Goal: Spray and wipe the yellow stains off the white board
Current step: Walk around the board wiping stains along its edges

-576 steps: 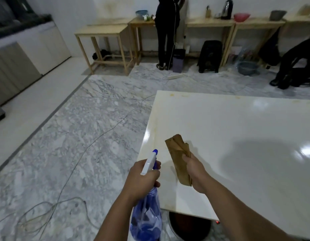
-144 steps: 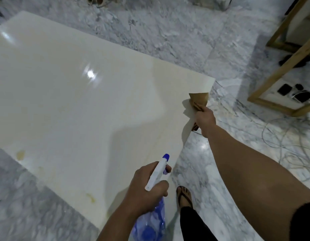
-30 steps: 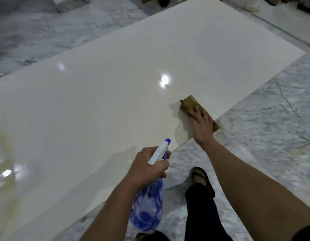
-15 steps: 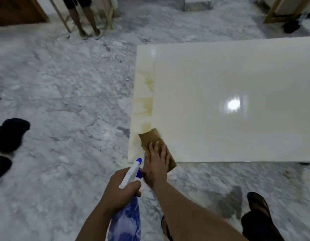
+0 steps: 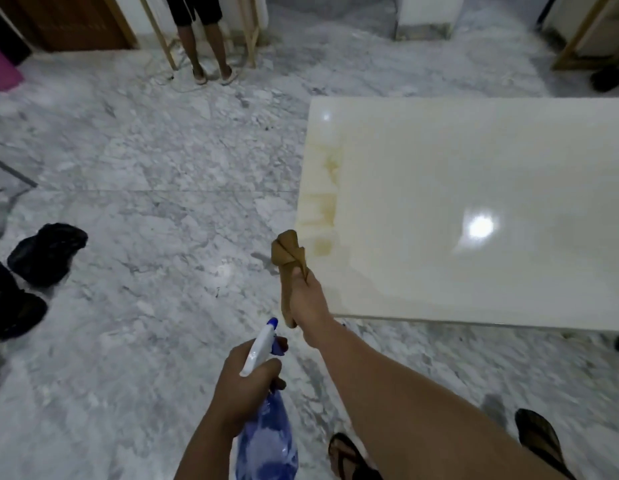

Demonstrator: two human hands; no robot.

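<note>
White board (image 5: 474, 209) lies flat, low over the marble floor (image 5: 145, 237), and takes up the right of the view. Yellow stains (image 5: 323, 202) run in a band along its left short edge, far to near, so the band's long axis points away from the person.

Right hand (image 5: 306, 299) has its grip curled tight round a bunched brown cloth (image 5: 288, 258), held upright off the surface, just at the near-left corner. Stains are straight ahead and slightly right of that grip; the nearest blotch is just beside the cloth tip. Right hand is clearly the nearer one.

Left hand (image 5: 247, 386) is wrapped round the neck of the blue spray bottle (image 5: 266, 441), nozzle aimed forward toward the same corner, well short of the board. Can't tell if the trigger is squeezed.

Versus half a second ago: the cloth was pressed flat on the corner under spread fingers, now it's lifted and gathered in a fist. Stains look unchanged. The bottle is held the same way.

My guess is a spray on the band comes next, then the cloth goes down along the edge.

Someone else's legs (image 5: 204, 36) at the back, dark shoes (image 5: 46, 252) on the left.
</note>
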